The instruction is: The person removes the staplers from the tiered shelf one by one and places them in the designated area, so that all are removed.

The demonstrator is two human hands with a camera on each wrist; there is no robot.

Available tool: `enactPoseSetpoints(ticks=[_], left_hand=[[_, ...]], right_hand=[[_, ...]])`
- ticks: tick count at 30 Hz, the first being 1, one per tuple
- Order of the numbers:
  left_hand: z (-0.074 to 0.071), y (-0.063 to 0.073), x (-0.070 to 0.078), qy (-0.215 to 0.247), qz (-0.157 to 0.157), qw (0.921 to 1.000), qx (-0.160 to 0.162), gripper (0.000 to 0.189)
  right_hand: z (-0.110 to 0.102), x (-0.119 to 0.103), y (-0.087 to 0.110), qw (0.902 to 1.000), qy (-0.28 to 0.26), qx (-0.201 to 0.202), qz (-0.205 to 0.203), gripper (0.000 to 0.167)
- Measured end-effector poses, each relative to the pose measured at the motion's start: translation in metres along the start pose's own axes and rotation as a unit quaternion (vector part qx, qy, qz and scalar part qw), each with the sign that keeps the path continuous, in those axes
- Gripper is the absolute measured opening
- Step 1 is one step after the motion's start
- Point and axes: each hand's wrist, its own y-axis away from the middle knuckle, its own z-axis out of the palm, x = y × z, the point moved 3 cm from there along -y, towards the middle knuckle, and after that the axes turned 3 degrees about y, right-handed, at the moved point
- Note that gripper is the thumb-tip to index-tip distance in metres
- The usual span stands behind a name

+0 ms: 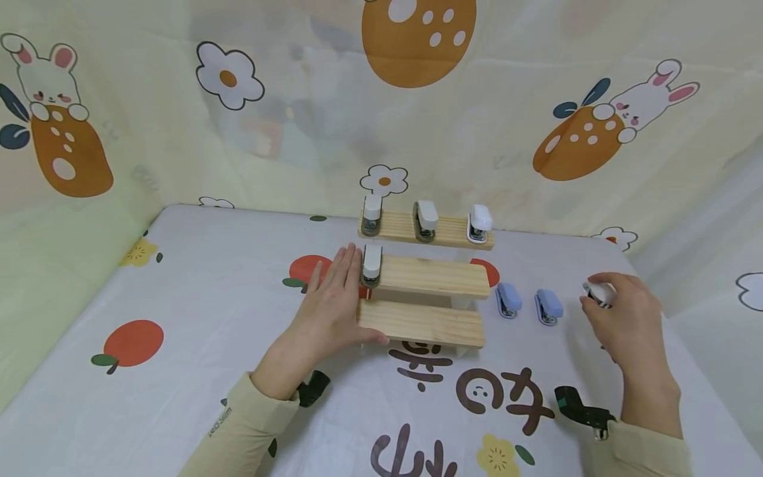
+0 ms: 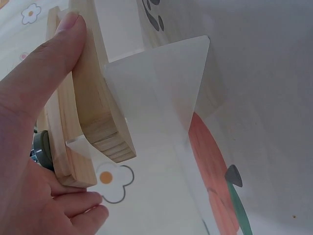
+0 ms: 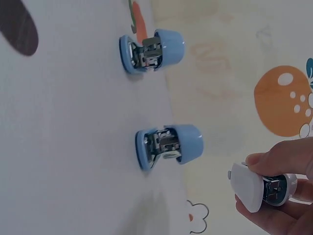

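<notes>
My right hand (image 1: 633, 324) pinches a small white stapler (image 3: 247, 188) between thumb and fingers, to the right of two blue staplers (image 1: 547, 307) on the table. My left hand (image 1: 328, 308) lies along the left end of the stepped wooden stand, fingers straight and thumb against its lowest board (image 1: 423, 322). Beside those fingertips, a white-topped stapler (image 1: 371, 264) stands at the left end of the middle board (image 1: 434, 275). The back board (image 1: 393, 225) bears three staplers, among them an all-white one (image 1: 479, 224) at its right end.
Clear plastic supports (image 2: 156, 83) hold up the boards. A printed cloth (image 1: 179, 285) with fruit and lettering covers the table. Behind hangs a patterned curtain (image 1: 310, 126). Each wrist wears a black camera mount, such as the right one (image 1: 581, 411).
</notes>
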Motion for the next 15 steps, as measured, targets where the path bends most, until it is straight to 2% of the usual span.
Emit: enactPoseSetpoints(ticks=[7, 15], left_hand=[[0.000, 0.000, -0.001, 0.001, 0.002, 1.0000, 0.003, 0.145], [0.000, 0.000, 0.000, 0.003, -0.001, 1.0000, -0.002, 0.145]], right_hand=[[0.009, 0.009, -0.002, 0.9995, 0.004, -0.032, 0.003, 0.036], [0.021, 0.020, -0.004, 0.9990, 0.009, -0.034, -0.026, 0.032]])
